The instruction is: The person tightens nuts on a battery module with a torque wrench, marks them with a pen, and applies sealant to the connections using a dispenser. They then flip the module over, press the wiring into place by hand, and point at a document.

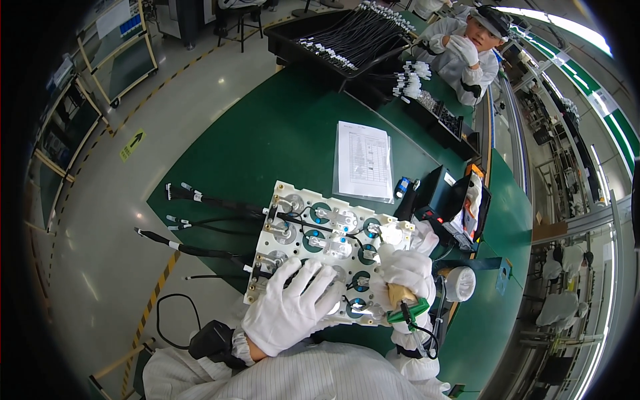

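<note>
A white perforated board (pixel 307 193) lies near me on the green table, with round metal and clear fittings, dark green discs and small blue dots. My left hand (pixel 293 307), in a white glove, rests flat on its near left part with fingers spread. My right hand (pixel 408 270), also gloved, is bent with its fingers closed at the board's right edge; what they hold is hidden. A green piece (pixel 416 310) with a black cord sits by my right wrist. Black sleeved cables (pixel 220 203) with connectors run off the board's left side.
A printed sheet (pixel 363 160) lies beyond the board. To the right are a black box (pixel 437 193) and a white roll (pixel 460 285). A black tray of cables (pixel 347 40) and a bin (pixel 440 120) stand farther back. Another person (pixel 467 53) leans at the far right.
</note>
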Demonstrator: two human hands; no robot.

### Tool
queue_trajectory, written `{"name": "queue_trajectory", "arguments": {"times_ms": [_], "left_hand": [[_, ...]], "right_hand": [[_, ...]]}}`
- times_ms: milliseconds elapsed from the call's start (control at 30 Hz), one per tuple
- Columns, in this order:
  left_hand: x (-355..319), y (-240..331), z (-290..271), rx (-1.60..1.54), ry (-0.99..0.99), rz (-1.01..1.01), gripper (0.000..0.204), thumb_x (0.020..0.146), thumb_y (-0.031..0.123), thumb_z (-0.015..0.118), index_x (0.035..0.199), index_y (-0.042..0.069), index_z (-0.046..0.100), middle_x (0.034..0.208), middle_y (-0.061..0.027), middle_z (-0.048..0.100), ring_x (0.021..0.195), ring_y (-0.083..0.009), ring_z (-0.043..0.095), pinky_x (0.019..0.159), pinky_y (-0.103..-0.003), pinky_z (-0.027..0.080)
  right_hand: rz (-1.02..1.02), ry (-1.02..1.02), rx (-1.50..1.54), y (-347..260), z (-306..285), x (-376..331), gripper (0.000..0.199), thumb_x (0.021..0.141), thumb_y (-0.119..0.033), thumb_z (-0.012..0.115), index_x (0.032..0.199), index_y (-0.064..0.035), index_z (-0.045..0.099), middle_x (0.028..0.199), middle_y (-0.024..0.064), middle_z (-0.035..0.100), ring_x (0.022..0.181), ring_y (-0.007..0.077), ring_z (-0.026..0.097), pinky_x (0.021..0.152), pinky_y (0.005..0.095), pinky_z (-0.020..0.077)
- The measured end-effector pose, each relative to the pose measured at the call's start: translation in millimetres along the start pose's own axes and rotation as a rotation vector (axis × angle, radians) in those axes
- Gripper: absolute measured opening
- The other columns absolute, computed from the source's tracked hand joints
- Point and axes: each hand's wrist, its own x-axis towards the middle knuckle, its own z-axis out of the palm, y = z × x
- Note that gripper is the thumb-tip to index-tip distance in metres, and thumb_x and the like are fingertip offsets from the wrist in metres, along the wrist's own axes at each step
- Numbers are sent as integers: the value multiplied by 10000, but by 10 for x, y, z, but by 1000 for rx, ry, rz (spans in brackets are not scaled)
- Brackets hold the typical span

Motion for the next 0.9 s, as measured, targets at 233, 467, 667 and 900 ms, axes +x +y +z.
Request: {"name": "queue_trajectory", "arguments": {"times_ms": [233, 467, 667, 900], "left_hand": [[-3, 26, -28, -9, 14, -9, 235, 787, 260, 571, 969, 113, 595, 1055, -47, 537, 1050, -220, 498, 938, -398, 370], [-9, 36, -47, -11, -5, -28, 307, 778, 302, 594, 1009, 100, 586, 1068, -60, 541, 1047, -233, 502, 935, -409, 381], [27, 44, -38, -16, -65, -31, 507, 666, 433, 690, 1055, 119, 603, 1110, -67, 546, 1085, -251, 486, 973, -429, 343], [6, 72, -20, -7, -72, -34, 531, 627, 411, 711, 1057, 121, 597, 1135, -79, 538, 1099, -274, 480, 967, -445, 347]], "right_hand": [[-9, 33, -24, -37, 43, -49, 419, 582, -10, 723, 957, -137, 586, 959, 45, 597, 941, 268, 563, 815, 364, 452], [-28, 389, -168, 31, 45, -98, 259, 717, -82, 698, 911, -68, 527, 864, 91, 582, 807, 216, 584, 709, 329, 497], [582, 643, 441, -85, -2, -358, 280, 883, -235, 564, 1072, -84, 423, 998, 84, 543, 893, 181, 564, 665, 240, 499], [753, 612, 452, -158, 31, -345, 268, 882, -234, 563, 1056, -88, 422, 976, 84, 562, 883, 176, 577, 643, 259, 491]]}}
